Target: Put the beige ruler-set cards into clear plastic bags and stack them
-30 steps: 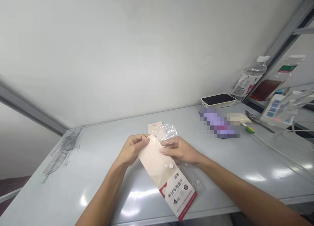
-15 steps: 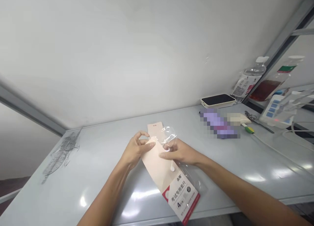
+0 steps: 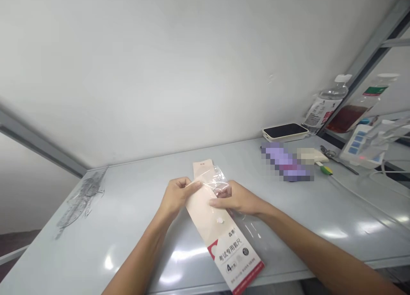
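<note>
Printed card (image 3: 200,216) between left hand (image 3: 175,197), right hand (image 3: 242,198); both pinching.

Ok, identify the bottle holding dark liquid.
The right bottle, with a green label; the left bottle has a white label and shows no dark liquid.

Left hand (image 3: 175,197) and right hand (image 3: 241,197) pinch near each other.
</note>
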`<state>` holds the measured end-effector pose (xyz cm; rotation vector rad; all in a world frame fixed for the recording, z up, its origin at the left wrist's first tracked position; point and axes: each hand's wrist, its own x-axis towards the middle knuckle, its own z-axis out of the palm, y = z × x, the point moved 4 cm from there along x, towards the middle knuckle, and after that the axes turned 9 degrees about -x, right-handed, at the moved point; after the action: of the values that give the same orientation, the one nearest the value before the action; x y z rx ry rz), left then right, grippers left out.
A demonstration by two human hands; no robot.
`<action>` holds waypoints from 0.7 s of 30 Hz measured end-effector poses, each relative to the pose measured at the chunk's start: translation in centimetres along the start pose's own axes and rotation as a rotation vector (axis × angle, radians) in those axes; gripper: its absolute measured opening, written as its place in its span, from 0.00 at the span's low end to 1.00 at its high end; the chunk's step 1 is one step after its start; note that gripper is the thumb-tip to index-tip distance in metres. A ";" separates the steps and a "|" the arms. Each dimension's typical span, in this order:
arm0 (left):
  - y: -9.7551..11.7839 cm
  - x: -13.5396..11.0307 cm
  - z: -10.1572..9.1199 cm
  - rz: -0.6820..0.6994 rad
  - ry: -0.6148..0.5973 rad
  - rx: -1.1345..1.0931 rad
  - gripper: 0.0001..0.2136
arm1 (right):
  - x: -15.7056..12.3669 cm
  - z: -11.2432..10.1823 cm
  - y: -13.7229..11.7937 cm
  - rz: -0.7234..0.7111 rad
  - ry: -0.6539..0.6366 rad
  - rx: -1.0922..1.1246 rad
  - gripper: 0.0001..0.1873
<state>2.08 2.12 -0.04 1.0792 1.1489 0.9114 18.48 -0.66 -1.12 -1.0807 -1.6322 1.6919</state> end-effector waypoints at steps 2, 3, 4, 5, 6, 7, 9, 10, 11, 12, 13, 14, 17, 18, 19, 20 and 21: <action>0.4 0.0 -0.1 0.066 0.071 -0.006 0.16 | 0.1 0.0 0.2 0.007 -0.005 -0.007 0.17; 0.6 -0.1 -0.1 0.076 0.065 -0.047 0.14 | 0.1 -0.1 0.1 0.004 0.006 -0.004 0.18; 0.8 -0.1 0.1 0.073 0.031 -0.102 0.14 | 0.2 -0.2 0.0 -0.004 0.043 0.007 0.19; 0.9 -0.2 0.4 0.060 -0.028 -0.155 0.14 | 0.2 -0.5 -0.1 -0.013 0.089 0.024 0.19; 1.0 -0.3 0.8 0.038 -0.100 -0.193 0.14 | 0.2 -0.7 -0.3 -0.023 0.136 0.044 0.18; 1.0 -0.4 1.2 0.014 -0.171 -0.209 0.15 | 0.2 -0.9 -0.5 -0.034 0.180 0.065 0.17; 0.7 -0.6 1.9 -0.013 -0.262 -0.196 0.16 | 0.2 -1.2 -0.7 -0.058 0.247 0.103 0.16; 0.4 -0.6 2.1 -0.008 -0.271 -0.173 0.17 | 0.2 -1.3 -0.8 -0.068 0.266 0.112 0.16; 0.1 -0.6 2.3 0.015 -0.246 -0.145 0.17 | 0.3 -1.3 -0.7 -0.069 0.272 0.113 0.16; -0.2 -0.6 2.4 0.051 -0.194 -0.107 0.17 | 0.3 -1.1 -0.5 -0.065 0.271 0.110 0.16; -0.5 -0.7 2.4 0.096 -0.122 -0.060 0.17 | 0.4 -0.9 -0.3 -0.054 0.263 0.108 0.16; -0.7 -0.8 2.4 0.139 -0.045 -0.013 0.17 | 0.5 -0.7 0.0 -0.040 0.249 0.111 0.17; -1.2 -1.3 2.8 0.203 0.098 0.046 0.17 | 0.6 0.1 0.5 -0.015 0.205 0.149 0.18; -1.2 -1.4 2.9 0.207 0.118 0.034 0.17 | 0.6 0.2 0.5 -0.017 0.188 0.166 0.19; -1.1 -1.5 3.0 0.206 0.130 0.010 0.17 | 0.6 0.3 0.4 -0.021 0.173 0.183 0.19; -1.0 -1.6 3.0 0.200 0.132 -0.018 0.17 | 0.5 0.3 0.2 -0.026 0.161 0.198 0.19; -0.8 -1.5 3.0 0.193 0.125 -0.046 0.16 | 0.4 0.2 0.0 -0.031 0.155 0.208 0.20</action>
<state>4.76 -0.10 -0.27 1.1222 1.1340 1.1650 18.06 -0.45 -1.25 -1.0502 -1.3377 1.6712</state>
